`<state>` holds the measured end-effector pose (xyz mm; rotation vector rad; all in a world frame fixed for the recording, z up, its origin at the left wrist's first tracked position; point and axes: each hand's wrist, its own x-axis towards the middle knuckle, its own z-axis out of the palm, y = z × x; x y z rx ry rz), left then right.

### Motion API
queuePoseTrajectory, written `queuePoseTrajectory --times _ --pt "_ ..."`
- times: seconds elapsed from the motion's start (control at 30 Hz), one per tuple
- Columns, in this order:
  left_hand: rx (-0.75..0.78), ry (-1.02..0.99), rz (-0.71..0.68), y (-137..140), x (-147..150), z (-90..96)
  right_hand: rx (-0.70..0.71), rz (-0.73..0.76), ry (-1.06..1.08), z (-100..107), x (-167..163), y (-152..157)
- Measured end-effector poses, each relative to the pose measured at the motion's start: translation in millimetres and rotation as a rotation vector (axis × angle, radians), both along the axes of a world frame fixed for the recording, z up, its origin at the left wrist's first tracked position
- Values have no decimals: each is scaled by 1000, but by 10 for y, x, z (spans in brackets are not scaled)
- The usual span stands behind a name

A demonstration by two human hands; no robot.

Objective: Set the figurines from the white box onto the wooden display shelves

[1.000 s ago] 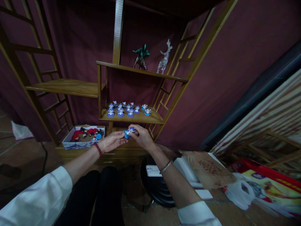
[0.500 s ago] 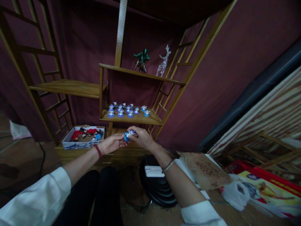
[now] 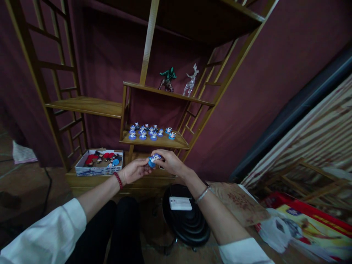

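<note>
Between my two hands is a small figurine (image 3: 154, 159) with a purple and white top and a blue round base. The fingers of my left hand (image 3: 136, 169) pinch its base from the left. My right hand (image 3: 171, 161) grips its upper part from the right. Just behind them, several similar figurines (image 3: 143, 135) stand in rows on a low wooden shelf (image 3: 178, 141). To the left sits an open cardboard box (image 3: 93, 171) holding more figurines (image 3: 106, 157), some red and black, one with a blue base.
A green figure (image 3: 167, 79) and a clear deer (image 3: 190, 80) stand on the shelf above. Below my right arm, a white phone-like object (image 3: 180, 204) lies on a black stool (image 3: 187, 229). A plastic bag (image 3: 275, 231) and a red-yellow box (image 3: 316, 223) are at right.
The view has shifted slightly. Both hands still hold the figurine, which is now tilted more upright, with its blue base lower.
</note>
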<state>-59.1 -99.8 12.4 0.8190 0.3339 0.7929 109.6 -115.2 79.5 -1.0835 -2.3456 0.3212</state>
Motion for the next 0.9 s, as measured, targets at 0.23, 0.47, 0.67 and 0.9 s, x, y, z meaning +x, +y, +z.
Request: queuePoseTrajectory --times 0.23,0.47,0.67,0.9 --pt "-75 -2 -25 -74 -22 -4 41 58 -53 135 -24 -107" --pt "-88 -6 -18 -140 -50 39 33 37 -80 188 -73 -180" --pt "-78 -21 -2 -201 -49 65 5 -20 -78 157 -102 -218" --pt "-86 2 -39 -211 -60 54 12 -3 -71 152 -107 -228"
